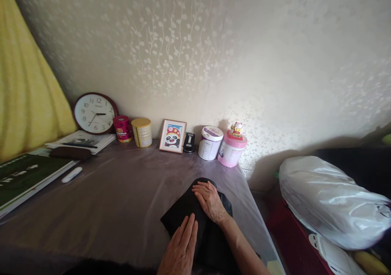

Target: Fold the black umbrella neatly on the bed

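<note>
A folded piece of black fabric [180,207] lies on the table near its right end; I cannot tell whether it is a garment or a bag. My left hand [181,244] rests flat on its near left part, fingers stretched out and side by side. Farther up, my right hand [209,201] presses flat on the upper part with its fingers extended. Neither hand grips anything. Part of the fabric is hidden beneath my right forearm.
Along the wall stand a clock [95,113], a magenta can [122,129], a yellow-lidded can [142,133], a panda picture frame [172,136] and two tubs, one white [210,144], one pink [230,150]. A green book [27,177] lies left. A white plastic bag [330,201] sits beyond the table's right edge.
</note>
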Tool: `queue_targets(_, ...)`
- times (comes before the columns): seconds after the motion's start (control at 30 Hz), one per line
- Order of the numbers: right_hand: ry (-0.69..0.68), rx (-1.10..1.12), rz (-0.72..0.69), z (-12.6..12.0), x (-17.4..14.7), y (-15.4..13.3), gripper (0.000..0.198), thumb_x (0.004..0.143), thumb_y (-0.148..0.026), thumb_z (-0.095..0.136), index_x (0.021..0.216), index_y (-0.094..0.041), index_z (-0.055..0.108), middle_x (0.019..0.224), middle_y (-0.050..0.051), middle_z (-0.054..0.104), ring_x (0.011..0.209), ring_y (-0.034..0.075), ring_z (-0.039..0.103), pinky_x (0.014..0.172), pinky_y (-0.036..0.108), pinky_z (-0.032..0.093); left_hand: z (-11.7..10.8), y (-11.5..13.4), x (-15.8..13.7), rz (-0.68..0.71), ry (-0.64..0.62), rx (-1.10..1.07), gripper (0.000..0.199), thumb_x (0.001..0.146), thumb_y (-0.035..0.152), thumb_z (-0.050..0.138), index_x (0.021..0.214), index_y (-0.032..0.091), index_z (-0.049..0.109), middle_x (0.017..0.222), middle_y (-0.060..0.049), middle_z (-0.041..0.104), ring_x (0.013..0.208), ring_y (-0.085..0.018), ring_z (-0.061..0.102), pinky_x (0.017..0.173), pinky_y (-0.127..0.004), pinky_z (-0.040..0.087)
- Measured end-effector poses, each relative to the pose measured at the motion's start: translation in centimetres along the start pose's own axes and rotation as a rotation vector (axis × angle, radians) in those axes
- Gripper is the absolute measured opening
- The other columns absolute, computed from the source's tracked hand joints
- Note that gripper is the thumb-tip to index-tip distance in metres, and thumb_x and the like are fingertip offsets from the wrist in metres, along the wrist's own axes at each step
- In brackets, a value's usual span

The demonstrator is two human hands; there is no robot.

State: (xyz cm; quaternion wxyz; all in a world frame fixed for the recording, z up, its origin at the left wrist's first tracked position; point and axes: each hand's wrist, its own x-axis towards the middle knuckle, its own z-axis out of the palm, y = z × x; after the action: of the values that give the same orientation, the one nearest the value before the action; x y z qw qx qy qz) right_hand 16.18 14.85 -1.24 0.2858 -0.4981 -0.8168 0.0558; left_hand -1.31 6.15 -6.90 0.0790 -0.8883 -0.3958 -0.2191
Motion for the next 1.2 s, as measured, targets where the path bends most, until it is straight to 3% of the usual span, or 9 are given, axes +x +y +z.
queue_targets(0.1, 0.012, -0.016, 0.031, 0.3, 1.4, 1.7, 0.029, 0.094, -0.024, 0.039, 0.106, -0.025, 0.065, 0.109, 0.003, 0.067, 0.116, 0.019, 0.050, 0.106, 0.046, 0.025, 0.0, 0.0, -0.1, -0.009, -0.018, -0.048, 0.081, 0.072, -0.007, 0.030, 0.142, 0.014, -0.005, 0.144, -0.011, 0.033, 0.130, -0.023, 0.033, 0.100, -0.030, 0.043)
queue_targets(0.23, 0.056, -0.042, 0.081, 0.2, 2.5, 3.1, 0.030, 0.094, -0.024, 0.037, 0.104, -0.021, 0.065, 0.110, 0.005, 0.067, 0.113, 0.020, 0.053, 0.099, 0.041, 0.037, -0.1, 0.0, 0.0, -0.038, -0.043, -0.120, 0.081, 0.072, -0.007, 0.028, 0.141, 0.016, -0.009, 0.145, -0.012, 0.030, 0.132, -0.023, 0.031, 0.101, -0.033, 0.043)
queue_targets(0.37, 0.194, -0.060, 0.093, -0.5, 1.5, 1.5, 0.029, 0.092, -0.024, 0.040, 0.108, -0.016, 0.062, 0.111, 0.010, 0.065, 0.113, 0.021, 0.053, 0.097, 0.039, 0.040, 0.1, 0.1, -0.1, -0.090, -0.076, -0.201, 0.083, 0.072, -0.007, 0.027, 0.141, 0.018, -0.010, 0.147, -0.014, 0.025, 0.133, -0.023, 0.029, 0.101, -0.035, 0.042)
queue_targets(0.53, 0.076, -0.012, -0.045, -0.2, -0.9, -0.9, 0.027, 0.092, -0.022, 0.041, 0.105, -0.023, 0.064, 0.108, 0.004, 0.067, 0.116, 0.019, 0.051, 0.104, 0.044, 0.033, 0.1, 0.1, -0.4, -0.143, -0.127, -0.327, 0.095, 0.063, -0.006, 0.034, 0.140, 0.022, -0.012, 0.150, -0.012, 0.016, 0.135, -0.026, 0.023, 0.105, -0.042, 0.037)
queue_targets(0.7, 0.323, -0.144, 0.218, 0.2, -1.3, 1.3, 0.032, 0.091, -0.023, 0.036, 0.113, -0.016, 0.059, 0.119, 0.013, 0.060, 0.113, 0.024, 0.054, 0.096, 0.048, 0.042, -0.4, 0.3, -0.4, -0.254, -0.201, -0.456, 0.100, 0.056, -0.004, 0.038, 0.142, 0.023, -0.007, 0.151, -0.011, 0.013, 0.136, -0.028, 0.021, 0.106, -0.045, 0.034)
queue_targets(0.77, 0.365, -0.158, 0.257, 0.3, -2.1, 1.9, 0.033, 0.091, -0.026, 0.036, 0.115, -0.016, 0.056, 0.120, 0.013, 0.059, 0.112, 0.024, 0.054, 0.095, 0.047, 0.043, -0.3, 0.4, -0.4, -0.291, -0.190, -0.498, 0.101, 0.056, -0.005, 0.037, 0.142, 0.024, -0.006, 0.151, -0.010, 0.013, 0.136, -0.026, 0.021, 0.106, -0.045, 0.033)
queue_targets(0.93, 0.240, -0.206, 0.237, -0.1, -6.8, 1.0, 0.036, 0.089, -0.032, 0.044, 0.120, -0.017, 0.055, 0.126, 0.013, 0.056, 0.118, 0.026, 0.051, 0.097, 0.045, 0.044, -0.1, 0.3, -0.4, -0.302, -0.121, -0.605, 0.099, 0.058, -0.008, 0.034, 0.142, 0.028, -0.006, 0.152, -0.008, 0.011, 0.137, -0.023, 0.017, 0.108, -0.046, 0.030)
queue_targets(1.1, -0.085, -0.110, 0.142, -2.9, -11.4, -1.8, 0.033, 0.085, -0.036, 0.053, 0.117, -0.028, 0.060, 0.128, 0.005, 0.056, 0.119, 0.025, 0.050, 0.098, 0.040, 0.044, -0.6, 0.0, -0.2, -0.296, -0.129, -0.706, 0.096, 0.061, -0.007, 0.034, 0.141, 0.029, -0.004, 0.151, -0.009, 0.014, 0.137, -0.023, 0.018, 0.109, -0.047, 0.030)
queue_targets(1.2, -0.075, 0.039, 0.225, -4.4, -12.4, -2.1, 0.024, 0.089, -0.035, 0.046, 0.098, -0.030, 0.067, 0.116, 0.003, 0.064, 0.107, 0.021, 0.059, 0.093, 0.033, 0.047, -1.1, -0.2, -0.1, -0.335, -0.107, -0.733, 0.092, 0.063, -0.006, 0.032, 0.142, 0.027, 0.000, 0.150, -0.009, 0.016, 0.137, -0.021, 0.018, 0.109, -0.046, 0.028)
